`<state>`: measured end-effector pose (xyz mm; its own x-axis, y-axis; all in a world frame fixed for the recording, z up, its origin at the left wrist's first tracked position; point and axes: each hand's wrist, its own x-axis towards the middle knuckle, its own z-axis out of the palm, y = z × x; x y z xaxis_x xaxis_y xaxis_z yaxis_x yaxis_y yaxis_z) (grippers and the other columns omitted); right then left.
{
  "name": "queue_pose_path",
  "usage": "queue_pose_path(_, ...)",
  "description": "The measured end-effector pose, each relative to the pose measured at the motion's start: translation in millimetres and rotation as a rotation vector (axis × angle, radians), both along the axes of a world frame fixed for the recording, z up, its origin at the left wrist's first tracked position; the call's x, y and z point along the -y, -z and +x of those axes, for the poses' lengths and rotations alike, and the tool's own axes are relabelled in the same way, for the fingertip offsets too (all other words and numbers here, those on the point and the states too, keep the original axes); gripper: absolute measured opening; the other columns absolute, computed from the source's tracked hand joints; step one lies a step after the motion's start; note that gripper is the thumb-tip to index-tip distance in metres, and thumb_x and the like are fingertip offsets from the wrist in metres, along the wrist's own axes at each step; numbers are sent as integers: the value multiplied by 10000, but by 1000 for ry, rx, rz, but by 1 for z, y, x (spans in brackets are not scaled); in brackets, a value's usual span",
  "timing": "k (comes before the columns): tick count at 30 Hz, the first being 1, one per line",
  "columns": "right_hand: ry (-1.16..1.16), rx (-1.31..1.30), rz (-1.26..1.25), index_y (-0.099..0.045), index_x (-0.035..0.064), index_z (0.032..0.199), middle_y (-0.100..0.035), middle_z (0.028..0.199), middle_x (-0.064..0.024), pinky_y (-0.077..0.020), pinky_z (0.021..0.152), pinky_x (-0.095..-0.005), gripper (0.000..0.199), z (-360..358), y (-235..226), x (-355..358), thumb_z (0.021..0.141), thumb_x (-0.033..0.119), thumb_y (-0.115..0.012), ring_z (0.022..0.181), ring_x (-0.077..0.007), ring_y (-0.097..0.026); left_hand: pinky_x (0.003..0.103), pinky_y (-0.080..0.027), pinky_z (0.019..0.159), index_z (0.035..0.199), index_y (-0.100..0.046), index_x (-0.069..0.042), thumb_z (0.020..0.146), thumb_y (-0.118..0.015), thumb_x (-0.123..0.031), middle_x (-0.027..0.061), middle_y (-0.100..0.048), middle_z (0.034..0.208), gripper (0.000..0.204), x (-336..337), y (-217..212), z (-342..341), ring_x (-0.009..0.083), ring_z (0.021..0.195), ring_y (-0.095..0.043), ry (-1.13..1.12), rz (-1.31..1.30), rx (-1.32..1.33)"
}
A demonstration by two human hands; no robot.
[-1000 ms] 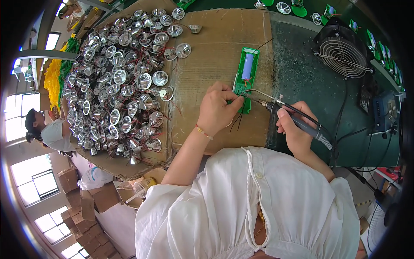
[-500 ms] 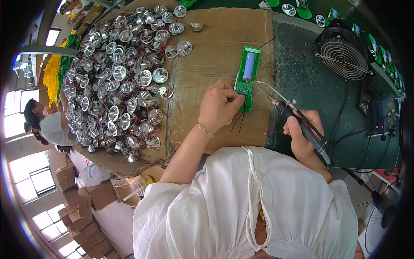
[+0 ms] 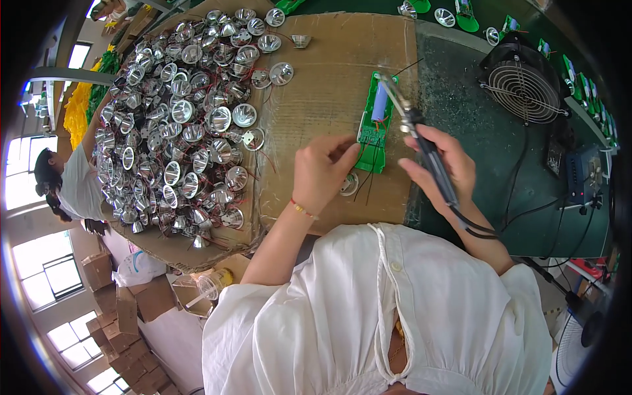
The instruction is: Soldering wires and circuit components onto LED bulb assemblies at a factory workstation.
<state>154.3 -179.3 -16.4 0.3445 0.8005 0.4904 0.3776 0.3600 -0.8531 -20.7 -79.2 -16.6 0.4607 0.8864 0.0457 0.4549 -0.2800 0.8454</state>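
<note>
On the cardboard sheet lies an open green plastic housing (image 3: 373, 162) with a blue-purple cylindrical battery (image 3: 380, 102), a green circuit board (image 3: 373, 136) and loose black wires. My left hand (image 3: 321, 170) is at the housing's left edge, thumb and fingers drawn together; what they pinch, if anything, is hidden. A silver reflector cup (image 3: 349, 185) lies beside that hand, partly covered by it. My right hand (image 3: 451, 164) grips a black-handled soldering iron (image 3: 431, 155) with a metal feed tube. Its front end is over the upper part of the housing, pointing away from me.
A large heap of silver reflector cups (image 3: 181, 112) with red wires fills the left side. A round fan with a wire guard (image 3: 525, 91) stands at the back right, near a blue control box (image 3: 584, 176). More green housings (image 3: 466, 16) line the far edge. Another person (image 3: 79, 184) is at left.
My right hand has swung the soldering iron up and left, from beside the board to over the housing's upper end. My left hand has drawn back slightly left, uncovering more of the reflector cup.
</note>
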Motion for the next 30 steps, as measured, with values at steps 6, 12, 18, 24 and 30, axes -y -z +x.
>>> queue_pose_path(6,-25,400,39,-550,72,1086,-606,871,-110,-477,673,-353,527,-7,0,-34,600,51,-752,777,-282,-591,291,-448,514,840,-668,-24,768,-648,-122,123,-608,679,124,7,8,9,202,543,-585,-36,46,43)
queue_pose_path(12,-6,444,-22,-543,86,1073,-596,846,-104,-478,649,-362,443,-8,10,-43,657,32,-684,750,-286,-589,300,-426,501,836,-665,-22,768,-640,-101,119,-584,664,107,2,6,9,202,527,-562,-6,67,42)
queue_pose_path(18,3,407,-56,-559,77,1060,-603,823,-98,-487,609,-327,446,-7,10,-43,644,2,-700,711,-258,-605,291,-414,498,831,-659,-13,771,-635,-85,106,-558,635,97,-3,7,8,191,521,-545,30,42,70)
queue_pose_path(24,-13,389,-51,-556,77,1063,-595,816,-100,-486,613,-331,455,-5,12,-42,640,-15,-698,712,-261,-602,282,-410,494,828,-662,-11,774,-635,-79,98,-559,633,91,-4,7,8,170,520,-541,31,-6,84)
queue_pose_path(30,-49,281,-113,-538,83,1069,-575,843,-120,-477,642,-372,436,-7,11,-44,663,-28,-650,744,-302,-585,279,-412,493,827,-663,-6,772,-637,-67,97,-567,644,87,-3,6,8,167,522,-542,28,-5,90)
